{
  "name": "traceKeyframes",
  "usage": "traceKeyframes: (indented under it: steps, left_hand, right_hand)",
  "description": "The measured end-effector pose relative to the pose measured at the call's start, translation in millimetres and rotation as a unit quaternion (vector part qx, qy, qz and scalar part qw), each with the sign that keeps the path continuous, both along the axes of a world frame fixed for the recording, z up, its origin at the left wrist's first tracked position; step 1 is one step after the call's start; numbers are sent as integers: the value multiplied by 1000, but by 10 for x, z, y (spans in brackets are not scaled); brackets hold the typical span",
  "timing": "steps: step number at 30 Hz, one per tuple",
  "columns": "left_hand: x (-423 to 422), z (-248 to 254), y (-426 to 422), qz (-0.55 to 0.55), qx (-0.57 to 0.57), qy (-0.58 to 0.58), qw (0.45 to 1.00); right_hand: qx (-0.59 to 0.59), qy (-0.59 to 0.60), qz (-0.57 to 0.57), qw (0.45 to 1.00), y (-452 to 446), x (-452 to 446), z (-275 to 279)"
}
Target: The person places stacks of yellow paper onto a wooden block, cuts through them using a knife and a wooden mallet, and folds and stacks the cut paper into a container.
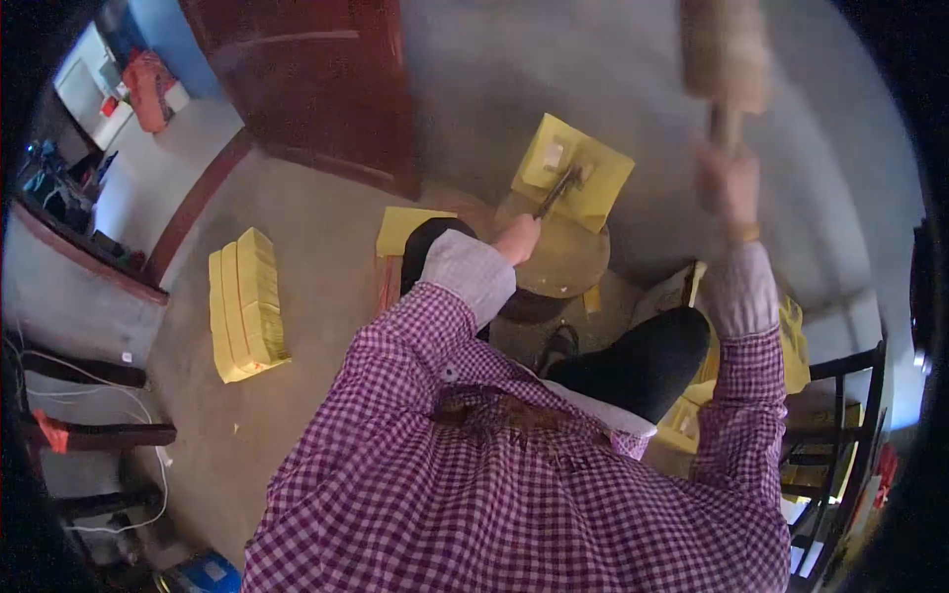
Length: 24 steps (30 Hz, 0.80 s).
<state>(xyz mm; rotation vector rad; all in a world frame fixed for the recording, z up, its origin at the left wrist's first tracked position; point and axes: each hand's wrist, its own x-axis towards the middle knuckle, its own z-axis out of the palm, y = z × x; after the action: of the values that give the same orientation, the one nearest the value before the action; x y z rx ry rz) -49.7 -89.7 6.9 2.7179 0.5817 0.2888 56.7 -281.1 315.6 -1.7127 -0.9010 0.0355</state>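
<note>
My left hand is closed around a dark, rod-like metal punch. The punch's far end is over yellow paper and looks smeared. This paper lies at the back of a round wooden block. High on the right, my right hand grips the handle of a wooden mallet, raised well above the block and blurred by motion.
A tied bundle of yellow paper stands on the floor at left. More yellow paper lies beside my left knee. At right are a dark chair and yellow stacks. A red-brown door stands behind.
</note>
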Motion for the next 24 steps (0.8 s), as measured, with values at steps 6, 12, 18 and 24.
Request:
traceKeyframes:
  steps: [6,12,18,24]
  left_hand:
    - [-182,384,-147,103,-216,-55,969]
    - [-211,84,-38,-31,-6,-14,999]
    - [-149,223,-51,77,-173,-25,982]
    - [78,-269,165,105,-193,-102,970]
  right_hand:
    - [-43,-341,-107,933,150,415,-2263]
    - [-242,-25,-2,970,-250,182,-1253]
    - [23,27,35,999,290,44,-62]
    - [-286,-185,-28,940,-331,180,-2535]
